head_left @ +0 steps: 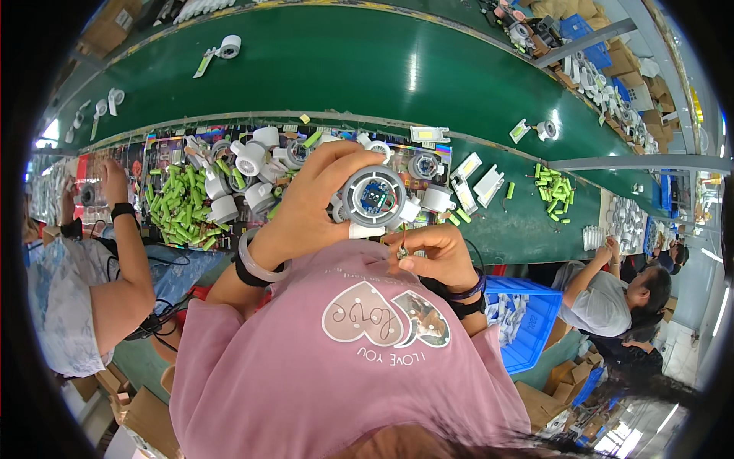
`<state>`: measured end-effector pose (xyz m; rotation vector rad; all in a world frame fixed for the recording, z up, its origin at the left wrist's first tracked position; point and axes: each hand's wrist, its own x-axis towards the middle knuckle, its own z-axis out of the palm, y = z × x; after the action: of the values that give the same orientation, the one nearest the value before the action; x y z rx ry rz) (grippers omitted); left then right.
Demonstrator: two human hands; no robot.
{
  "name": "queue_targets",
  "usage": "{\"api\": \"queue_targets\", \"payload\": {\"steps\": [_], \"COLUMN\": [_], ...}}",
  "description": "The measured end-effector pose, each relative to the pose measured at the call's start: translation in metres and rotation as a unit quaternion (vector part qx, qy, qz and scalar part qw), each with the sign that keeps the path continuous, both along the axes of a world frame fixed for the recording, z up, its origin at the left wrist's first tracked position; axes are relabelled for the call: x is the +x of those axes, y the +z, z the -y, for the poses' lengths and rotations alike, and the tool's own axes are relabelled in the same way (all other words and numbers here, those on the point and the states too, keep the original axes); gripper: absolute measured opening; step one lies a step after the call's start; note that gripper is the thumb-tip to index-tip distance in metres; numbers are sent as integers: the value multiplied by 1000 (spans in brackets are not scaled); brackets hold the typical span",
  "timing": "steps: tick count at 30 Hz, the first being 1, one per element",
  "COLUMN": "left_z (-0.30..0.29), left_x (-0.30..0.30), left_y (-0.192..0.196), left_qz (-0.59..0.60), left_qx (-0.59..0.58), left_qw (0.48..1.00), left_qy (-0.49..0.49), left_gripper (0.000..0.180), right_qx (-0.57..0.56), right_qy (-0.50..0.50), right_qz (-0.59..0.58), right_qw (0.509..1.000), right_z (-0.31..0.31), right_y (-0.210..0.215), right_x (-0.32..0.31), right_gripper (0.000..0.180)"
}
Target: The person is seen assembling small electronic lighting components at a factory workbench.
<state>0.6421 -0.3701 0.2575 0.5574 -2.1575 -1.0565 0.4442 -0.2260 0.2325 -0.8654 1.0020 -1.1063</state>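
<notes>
Green conveyor belt [329, 69] is running past the counter [535, 222], where green cells [180, 206] are lying heaped. Blue crate [535, 321] is holding white parts. Left hand [313, 203] is gripping a round lamp housing [373, 196]; right hand [432, 256] is pinching a small part [401, 251] just below it.

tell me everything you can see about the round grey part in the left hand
The round grey housing looks like moulded plastic: a ring-shaped rim around a recessed middle that holds a small blue circuit board. It is held up above the cluttered worktable, open face toward the camera. The left hand grips its left edge, fingers curled over the rim. The right hand, just below, pinches a tiny component.
</notes>
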Motion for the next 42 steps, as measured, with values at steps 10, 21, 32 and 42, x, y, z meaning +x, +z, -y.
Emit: {"api": "queue_targets", "payload": {"steps": [10,21,32,42], "left_z": [-23,-17,-8,9], "left_x": [21,6,-17,-70], "left_y": [46,46,21,-45], "left_qz": [-61,-47,-10,74], "left_qx": [-112,-131,-99,259], "left_qw": [991,989,994,955], "left_qy": [-32,-43,-38,-127], "left_gripper": [62,70,73,80], "right_qx": [-214,-222,-159,-149], "right_qy": [105,69,12,-98], "right_qz": [-89,-77,-68,4], "right_qw": [967,969,985,984], "right_z": [6,-1,-7,-19], "right_y": [20,17,-5,-37], "right_x": [-11,-16,-23,-60], "right_gripper": [21,22,21,15]}}
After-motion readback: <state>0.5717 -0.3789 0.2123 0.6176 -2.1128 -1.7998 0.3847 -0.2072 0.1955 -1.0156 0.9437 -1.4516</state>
